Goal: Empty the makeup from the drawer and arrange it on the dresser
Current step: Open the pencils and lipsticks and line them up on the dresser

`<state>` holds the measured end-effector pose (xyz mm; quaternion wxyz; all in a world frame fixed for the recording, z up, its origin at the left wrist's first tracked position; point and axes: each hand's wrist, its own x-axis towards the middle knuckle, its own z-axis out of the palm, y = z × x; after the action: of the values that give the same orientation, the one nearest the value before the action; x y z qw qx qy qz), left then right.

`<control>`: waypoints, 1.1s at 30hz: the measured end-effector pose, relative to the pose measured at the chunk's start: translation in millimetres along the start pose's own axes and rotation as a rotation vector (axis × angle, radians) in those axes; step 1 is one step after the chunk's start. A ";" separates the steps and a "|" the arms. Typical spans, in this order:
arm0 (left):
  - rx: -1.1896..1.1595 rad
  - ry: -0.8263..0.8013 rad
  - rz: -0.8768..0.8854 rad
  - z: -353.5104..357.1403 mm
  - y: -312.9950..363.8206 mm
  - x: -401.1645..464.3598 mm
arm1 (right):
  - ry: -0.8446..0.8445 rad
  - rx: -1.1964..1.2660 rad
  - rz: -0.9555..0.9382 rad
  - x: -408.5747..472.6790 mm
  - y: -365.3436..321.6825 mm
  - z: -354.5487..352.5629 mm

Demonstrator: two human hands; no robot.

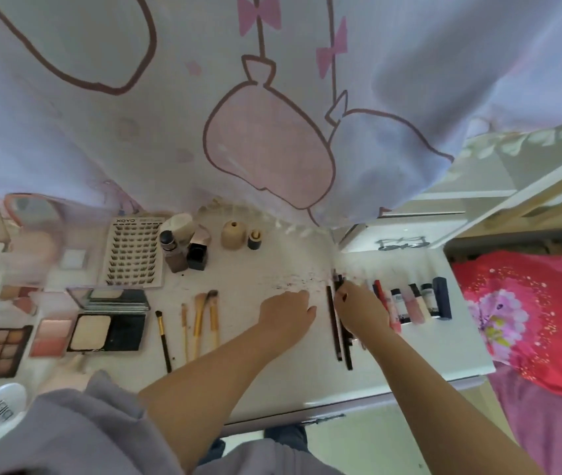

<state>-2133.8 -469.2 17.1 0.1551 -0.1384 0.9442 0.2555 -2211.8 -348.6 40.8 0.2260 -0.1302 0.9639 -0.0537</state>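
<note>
Right hand [358, 308] pinches a dark pencil [338, 286], laying it beside the pencils [339, 334] left of the lipstick row [416, 303]. Left hand [288, 311] rests released on surface [272, 371]. Align tips, keep parallel.

One camera only, worn on the person's head, is looking forward and steeply down at the white counter [272, 382] from close above. The near edge of the counter is running across the lower part of the view, and its far edge is meeting a hanging printed curtain [272, 97] that is filling the upper half. The wide lens is bending the edges. Both forearms are reaching in from the bottom. The counter's right edge is showing, with pink bedding [529, 320] beyond it.
</note>
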 end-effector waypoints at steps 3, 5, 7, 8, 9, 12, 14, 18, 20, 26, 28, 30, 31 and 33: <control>-0.041 -0.015 -0.054 18.8 32.3 15.4 | -0.017 -0.024 -0.034 11.3 20.2 -1.7; -0.045 -0.009 -0.117 26.3 46.8 23.8 | -0.022 -0.035 -0.091 16.2 27.4 -0.2; -0.030 -0.001 -0.182 31.1 55.4 29.7 | -0.019 -0.058 -0.156 19.8 30.3 -0.1; -0.024 0.002 -0.215 32.9 57.9 31.8 | -0.020 -0.080 -0.187 21.2 30.8 -0.9; -0.019 0.004 -0.252 34.1 59.4 33.1 | -0.022 -0.096 -0.214 22.4 31.0 -2.4; -0.004 0.001 -0.342 35.5 60.1 34.6 | -0.043 -0.107 -0.273 25.9 31.4 -8.7; 0.005 -0.012 -0.349 35.9 60.2 32.9 | -0.055 -0.126 -0.306 27.7 32.1 -12.3; -0.024 0.044 -0.254 30.8 53.9 20.3 | -0.120 0.018 -0.424 29.9 32.6 -18.9; -0.010 0.081 -0.139 22.6 45.8 9.4 | -0.248 0.124 -0.500 30.9 31.4 -24.6; 0.030 0.170 0.129 -7.2 18.2 -23.2 | -0.594 0.263 -0.566 18.1 13.9 -54.2; 0.001 0.149 0.135 -19.5 14.8 -28.7 | -0.664 0.281 -0.597 9.8 5.7 -62.2; -0.025 0.126 0.123 -30.4 10.3 -33.2 | -0.710 0.335 -0.613 2.1 -0.8 -67.5; -0.041 0.114 0.119 -33.8 7.4 -36.1 | -0.712 0.371 -0.614 -0.9 -3.2 -70.6; -0.057 0.095 0.123 -36.0 1.6 -43.5 | -0.691 0.412 -0.622 -5.7 -6.3 -77.8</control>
<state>-2102.7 -478.8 63.1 0.0904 -0.0966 0.9496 0.2843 -2240.5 -349.6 113.6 0.5259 -0.3739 0.7178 -0.2615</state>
